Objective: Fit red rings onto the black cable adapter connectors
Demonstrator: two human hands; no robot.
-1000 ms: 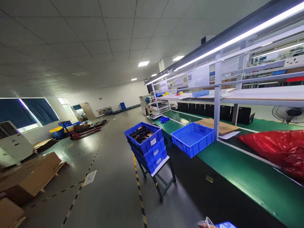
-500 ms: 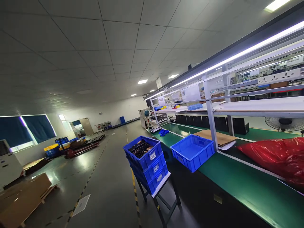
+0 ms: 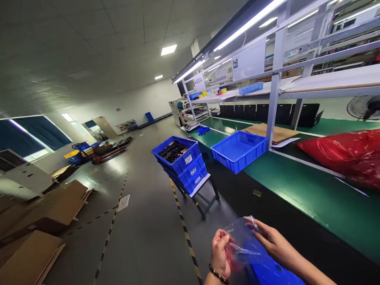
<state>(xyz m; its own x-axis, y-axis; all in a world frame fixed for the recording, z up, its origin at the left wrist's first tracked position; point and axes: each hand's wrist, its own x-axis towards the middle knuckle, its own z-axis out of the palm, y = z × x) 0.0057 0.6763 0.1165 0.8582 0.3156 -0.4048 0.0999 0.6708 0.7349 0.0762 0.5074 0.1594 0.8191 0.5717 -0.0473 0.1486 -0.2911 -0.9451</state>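
Note:
Both my hands show at the bottom of the view, holding a clear plastic bag (image 3: 242, 241) between them. My left hand (image 3: 221, 253) is closed on the bag's left edge. My right hand (image 3: 274, 245) grips its right side with the fingers curled on the film. Something red shows through the bag near my left hand. Under my hands lies a blue plastic piece (image 3: 271, 273), partly cut off by the frame's edge.
A long green workbench (image 3: 297, 186) runs along the right, carrying an empty blue bin (image 3: 239, 151), cardboard sheets (image 3: 267, 132) and a red plastic bag (image 3: 347, 152). Stacked blue bins (image 3: 181, 162) sit on a small stand in the aisle. Cardboard (image 3: 44, 221) lies at the left.
The view has tilted down. My hands with the clear bag, out of sight half a second ago, have come into view at the bottom.

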